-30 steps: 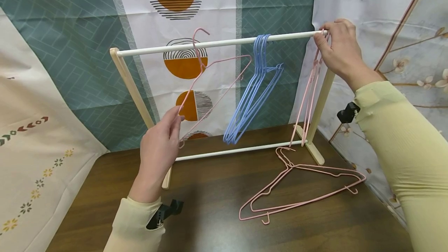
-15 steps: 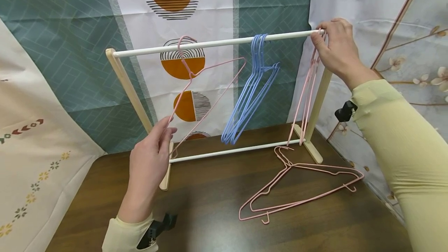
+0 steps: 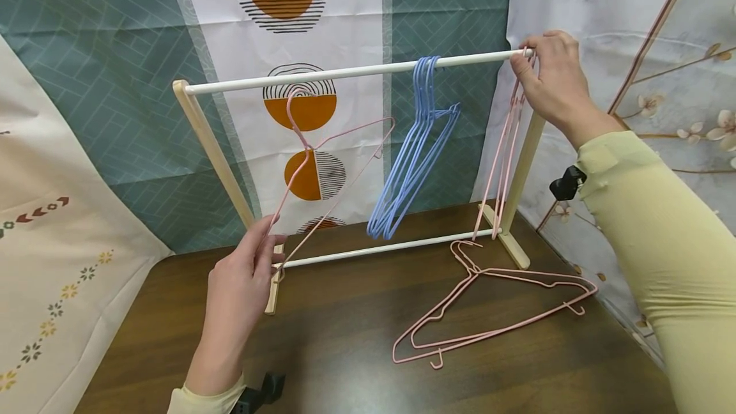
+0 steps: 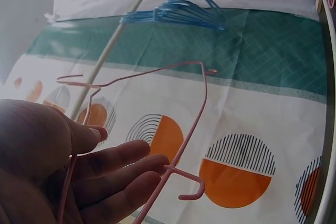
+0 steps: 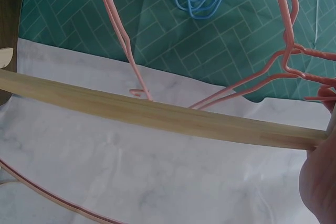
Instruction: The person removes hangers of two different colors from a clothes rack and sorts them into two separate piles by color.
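Observation:
My left hand [image 3: 238, 292] pinches the lower left side of a pink wire hanger [image 3: 305, 145] between thumb and fingers. This hanger tilts in front of the rack, its hook lower than the white top rail [image 3: 356, 72] in the head view. In the left wrist view its bottom bar with a small side hook [image 4: 184, 174] passes by the fingertips. My right hand [image 3: 554, 78] grips the rail's right end, beside a few pink hangers [image 3: 506, 145] hanging there. In the right wrist view only the edge of that hand [image 5: 320, 182] shows.
Several blue hangers [image 3: 422, 114] hang bunched right of the rail's middle. Two pink hangers [image 3: 477, 271] lie overlapping on the dark wooden table [image 3: 345, 350]. A lower white bar [image 3: 379, 249] joins the wooden legs. Patterned cloths [image 3: 144, 114] stand close behind and at both sides.
My left hand has drawn the pink hanger left and down, so its hook dropped from above the rail to below it. My right hand stays on the rail.

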`<action>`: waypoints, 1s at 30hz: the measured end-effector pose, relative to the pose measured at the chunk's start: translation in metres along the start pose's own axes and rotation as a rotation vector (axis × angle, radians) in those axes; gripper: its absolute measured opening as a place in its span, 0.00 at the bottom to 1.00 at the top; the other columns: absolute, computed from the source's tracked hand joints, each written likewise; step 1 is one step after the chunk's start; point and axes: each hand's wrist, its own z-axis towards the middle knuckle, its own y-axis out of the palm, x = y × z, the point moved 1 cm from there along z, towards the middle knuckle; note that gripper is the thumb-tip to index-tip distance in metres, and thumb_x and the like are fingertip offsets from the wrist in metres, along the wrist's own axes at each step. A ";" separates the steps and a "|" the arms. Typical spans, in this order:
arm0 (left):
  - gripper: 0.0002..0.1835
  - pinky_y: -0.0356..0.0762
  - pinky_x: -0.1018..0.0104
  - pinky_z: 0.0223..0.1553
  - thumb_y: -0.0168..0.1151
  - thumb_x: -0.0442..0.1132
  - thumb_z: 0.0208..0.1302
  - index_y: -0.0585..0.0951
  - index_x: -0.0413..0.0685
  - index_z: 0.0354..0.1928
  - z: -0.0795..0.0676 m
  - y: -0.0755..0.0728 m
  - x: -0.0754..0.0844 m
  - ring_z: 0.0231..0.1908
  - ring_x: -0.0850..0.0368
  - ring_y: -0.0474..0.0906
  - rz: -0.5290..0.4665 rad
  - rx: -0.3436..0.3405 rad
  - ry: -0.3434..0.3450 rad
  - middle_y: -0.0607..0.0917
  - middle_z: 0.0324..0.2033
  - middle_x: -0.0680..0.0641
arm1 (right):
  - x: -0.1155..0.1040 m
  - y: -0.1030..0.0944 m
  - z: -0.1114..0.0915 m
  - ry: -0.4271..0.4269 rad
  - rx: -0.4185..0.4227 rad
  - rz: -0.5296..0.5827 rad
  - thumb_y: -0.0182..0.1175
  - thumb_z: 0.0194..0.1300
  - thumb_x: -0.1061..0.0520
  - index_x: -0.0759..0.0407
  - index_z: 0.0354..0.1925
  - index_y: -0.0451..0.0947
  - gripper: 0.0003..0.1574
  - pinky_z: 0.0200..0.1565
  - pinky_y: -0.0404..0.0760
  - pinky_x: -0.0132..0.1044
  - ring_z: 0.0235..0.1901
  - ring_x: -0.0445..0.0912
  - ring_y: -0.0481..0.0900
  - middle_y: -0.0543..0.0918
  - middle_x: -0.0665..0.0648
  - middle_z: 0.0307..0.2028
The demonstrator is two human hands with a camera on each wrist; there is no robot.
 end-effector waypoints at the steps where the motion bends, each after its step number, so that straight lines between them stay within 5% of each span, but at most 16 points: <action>1: 0.22 0.87 0.45 0.40 0.59 0.35 0.86 0.79 0.55 0.76 -0.001 0.000 -0.001 0.38 0.50 0.94 -0.002 -0.010 -0.013 0.94 0.48 0.45 | 0.000 0.000 0.000 -0.001 -0.001 -0.001 0.45 0.89 0.43 0.69 0.71 0.70 0.33 0.82 0.51 0.55 0.83 0.59 0.49 0.72 0.72 0.70; 12: 0.23 0.85 0.47 0.41 0.56 0.37 0.88 0.76 0.57 0.78 -0.011 0.006 -0.013 0.39 0.50 0.94 -0.002 -0.094 -0.100 0.94 0.50 0.46 | -0.001 0.000 0.001 -0.003 -0.003 -0.008 0.45 0.89 0.43 0.68 0.71 0.70 0.34 0.82 0.51 0.55 0.83 0.59 0.49 0.72 0.72 0.70; 30: 0.22 0.85 0.42 0.40 0.56 0.38 0.88 0.76 0.56 0.77 -0.015 0.024 -0.030 0.33 0.54 0.93 0.054 -0.160 -0.121 0.94 0.49 0.49 | 0.000 -0.001 0.000 -0.001 -0.001 -0.012 0.45 0.89 0.43 0.68 0.71 0.70 0.33 0.83 0.50 0.54 0.83 0.58 0.49 0.73 0.72 0.69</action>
